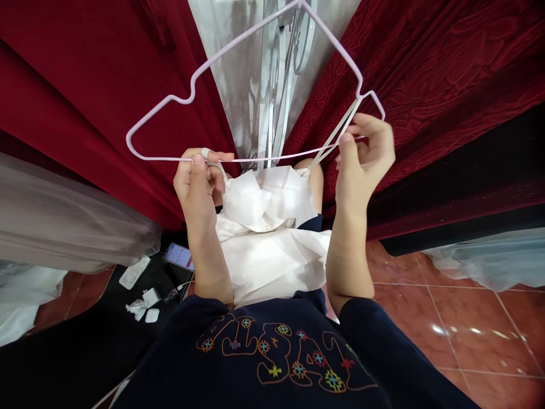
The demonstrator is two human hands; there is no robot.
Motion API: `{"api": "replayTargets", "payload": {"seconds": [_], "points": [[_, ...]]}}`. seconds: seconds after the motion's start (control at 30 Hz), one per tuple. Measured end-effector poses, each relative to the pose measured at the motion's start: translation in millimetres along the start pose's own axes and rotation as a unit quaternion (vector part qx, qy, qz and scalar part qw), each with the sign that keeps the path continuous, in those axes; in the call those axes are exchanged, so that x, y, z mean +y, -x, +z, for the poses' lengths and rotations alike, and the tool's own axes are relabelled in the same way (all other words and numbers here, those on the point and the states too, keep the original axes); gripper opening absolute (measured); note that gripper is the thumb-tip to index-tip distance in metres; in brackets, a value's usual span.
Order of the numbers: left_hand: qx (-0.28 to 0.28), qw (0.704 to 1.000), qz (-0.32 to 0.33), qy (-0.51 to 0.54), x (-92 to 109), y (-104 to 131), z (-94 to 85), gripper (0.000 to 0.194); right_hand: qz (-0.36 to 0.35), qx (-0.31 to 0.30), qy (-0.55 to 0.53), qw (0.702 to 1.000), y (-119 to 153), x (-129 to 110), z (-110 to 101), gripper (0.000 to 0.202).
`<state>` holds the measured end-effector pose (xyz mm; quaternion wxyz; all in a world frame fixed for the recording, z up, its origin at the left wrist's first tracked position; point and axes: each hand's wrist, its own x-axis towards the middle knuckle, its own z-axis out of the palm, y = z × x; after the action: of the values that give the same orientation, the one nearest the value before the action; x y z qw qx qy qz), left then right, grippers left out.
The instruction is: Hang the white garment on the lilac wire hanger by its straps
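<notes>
A pale pink hanger (244, 38) is held up in front of me, its bottom bar running between my hands. My left hand (199, 179) pinches that bar near its left end, with a white strap looped over a finger. At the right, my right hand (364, 156) has its fingers closed around the bar's right part and a white strap (336, 132), which hangs from the hanger's right notch. Below the bar, a white garment (272, 199) with a ruffled top hangs from the straps and spreads over my lap.
Red curtains (106, 85) flank a sheer white curtain and a metal frame (276, 85). On a black surface at the lower left lie a phone (179, 256), a white charger (151, 297) and a small white case (152, 316). Red floor tiles (460, 324) show at the right.
</notes>
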<state>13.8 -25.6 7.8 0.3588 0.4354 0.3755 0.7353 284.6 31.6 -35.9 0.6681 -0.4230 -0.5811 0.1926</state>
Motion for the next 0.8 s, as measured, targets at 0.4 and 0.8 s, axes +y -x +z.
{"api": "replayTargets", "payload": {"seconds": [0.4,0.8], "points": [[0.011,1.000,-0.012,0.019,-5,-4,4.2,0.037,-0.004,0.075,0.005,0.997,-5,-24,0,0.036],[-0.028,0.998,0.027,0.040,-8,-4,-1.4,0.041,-0.076,0.183,-0.156,0.968,-52,-12,-41,0.033]]}}
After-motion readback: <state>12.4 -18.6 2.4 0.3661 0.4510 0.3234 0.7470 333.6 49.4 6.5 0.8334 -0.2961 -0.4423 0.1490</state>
